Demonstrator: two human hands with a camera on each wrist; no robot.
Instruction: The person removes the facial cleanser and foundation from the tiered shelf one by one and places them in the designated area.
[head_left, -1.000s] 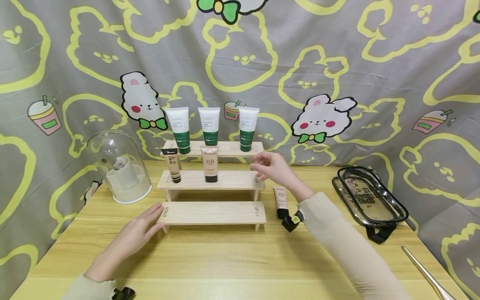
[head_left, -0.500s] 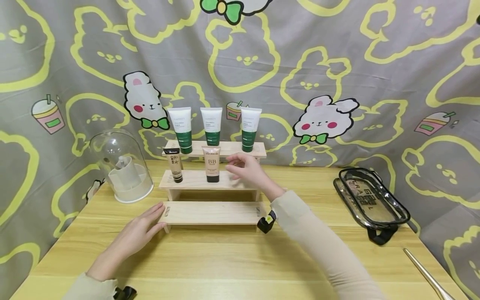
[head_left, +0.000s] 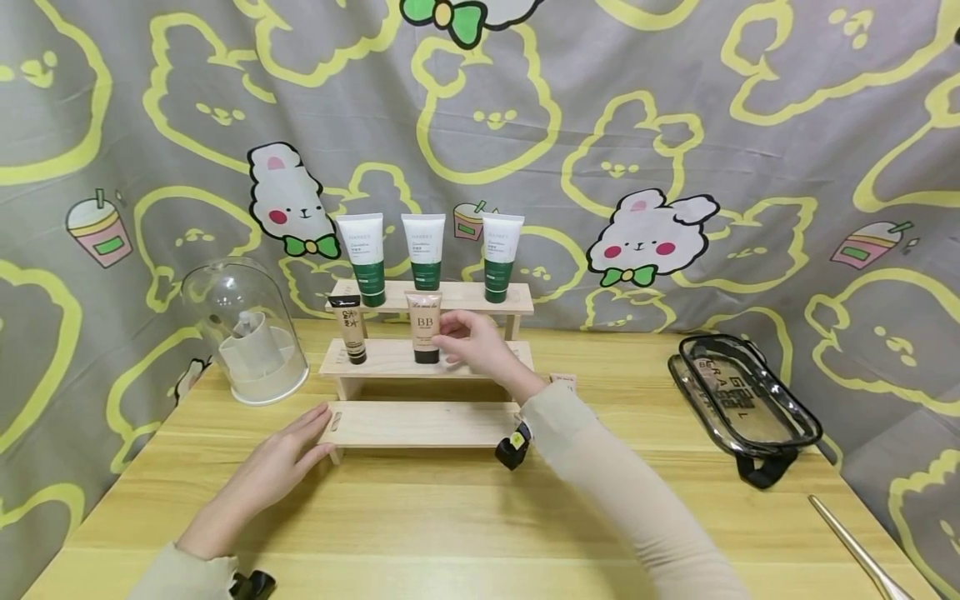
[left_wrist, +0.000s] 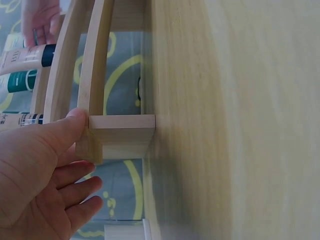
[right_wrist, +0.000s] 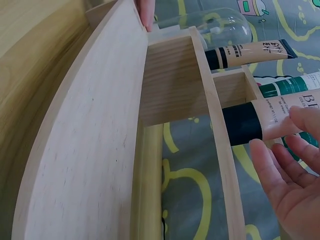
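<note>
My right hand [head_left: 480, 346] is at the right side of a beige BB cream tube [head_left: 423, 327], which stands on its black cap on the middle tier [head_left: 386, 357] of a wooden stepped stand. In the right wrist view the thumb [right_wrist: 306, 121] lies over the tube's front and the fingers are at its side. A slimmer beige tube [head_left: 350, 331] with a black end stands to its left. With its thumb on the front edge, my left hand [head_left: 273, 458] touches the left end of the low front tier [head_left: 427, 425]; its other visible fingers are fairly straight.
Several white-and-green tubes [head_left: 499, 254] stand on the top tier. A glass dome [head_left: 240, 292] stands at the left. Behind my right sleeve, another pinkish tube [head_left: 562, 382] is mostly hidden. A clear pouch [head_left: 738, 392] and a metallic stick [head_left: 855, 533] lie right.
My right hand has moved left from the right end of the middle tier to the BB cream tube. My left hand stays at the front tier's left end.
</note>
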